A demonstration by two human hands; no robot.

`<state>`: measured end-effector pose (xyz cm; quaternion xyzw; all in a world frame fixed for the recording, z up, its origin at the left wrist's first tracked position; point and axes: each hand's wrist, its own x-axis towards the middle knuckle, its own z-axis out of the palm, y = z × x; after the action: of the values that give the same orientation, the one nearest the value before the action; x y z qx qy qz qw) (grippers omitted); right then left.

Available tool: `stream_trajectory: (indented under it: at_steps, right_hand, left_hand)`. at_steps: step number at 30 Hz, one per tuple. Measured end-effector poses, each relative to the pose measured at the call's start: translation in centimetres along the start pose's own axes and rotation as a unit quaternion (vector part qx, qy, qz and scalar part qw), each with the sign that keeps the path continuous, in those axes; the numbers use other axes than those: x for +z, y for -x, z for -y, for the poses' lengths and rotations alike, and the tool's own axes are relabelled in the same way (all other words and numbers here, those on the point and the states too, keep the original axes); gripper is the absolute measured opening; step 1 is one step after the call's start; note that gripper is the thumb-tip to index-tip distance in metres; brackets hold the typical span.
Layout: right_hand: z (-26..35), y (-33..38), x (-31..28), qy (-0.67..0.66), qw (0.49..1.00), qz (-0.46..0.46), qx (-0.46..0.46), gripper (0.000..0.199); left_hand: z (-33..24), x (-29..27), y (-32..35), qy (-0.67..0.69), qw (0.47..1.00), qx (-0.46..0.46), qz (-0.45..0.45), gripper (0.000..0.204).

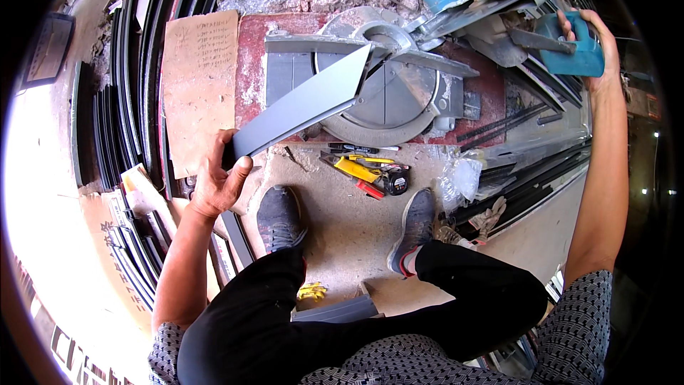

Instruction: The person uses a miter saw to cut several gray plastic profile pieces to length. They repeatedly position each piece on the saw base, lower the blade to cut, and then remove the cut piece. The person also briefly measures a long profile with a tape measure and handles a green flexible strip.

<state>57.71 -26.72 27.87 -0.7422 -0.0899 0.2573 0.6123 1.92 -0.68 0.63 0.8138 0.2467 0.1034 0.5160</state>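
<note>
The grey floor (342, 235) spreads below both hands. Ahead and to the right of the left grip (222, 180), a worn red board (251, 50) carries the mitre saw (402, 103). A cardboard sheet (203, 78) lies just beyond that grip, along the board's edge, with long dark profiles (117, 121) farther to its left. Right of the left grip, a black marker (354, 148), a yellow tool (358, 169), a red piece (370, 190) and a tape measure (396, 181) lie close together. Nearer the person than the right grip (604, 50), and left of it, are crumpled clear plastic (462, 178), dark strips (516, 203) and a glove (489, 219).
</note>
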Motion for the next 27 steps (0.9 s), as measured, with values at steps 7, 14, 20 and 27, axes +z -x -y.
stream_trajectory:
  at_steps: [7, 14, 20, 27]
  right_hand:
    - [0.03, 0.29, 0.37, -0.007, 1.0, 0.01, 0.009, 0.032]
    - [0.09, -0.18, -0.18, -0.012, 1.0, 0.025, 0.014, 0.032]
    - [0.17, -0.33, -0.32, -0.01, 0.999, 0.024, 0.019, 0.031]
    - [0.2, -0.22, -0.08, -0.027, 0.999, 0.021, 0.026, 0.032]
  left_hand:
    - [0.12, 0.35, 0.05, -0.003, 1.0, 0.01, -0.01, 0.048]
    - [0.27, 0.48, -0.07, -0.008, 0.998, 0.048, -0.035, 0.047]
    - [0.05, 0.47, -0.14, -0.023, 0.995, 0.078, -0.059, 0.045]
    - [0.16, 0.39, -0.14, -0.037, 0.994, 0.08, -0.06, 0.045]
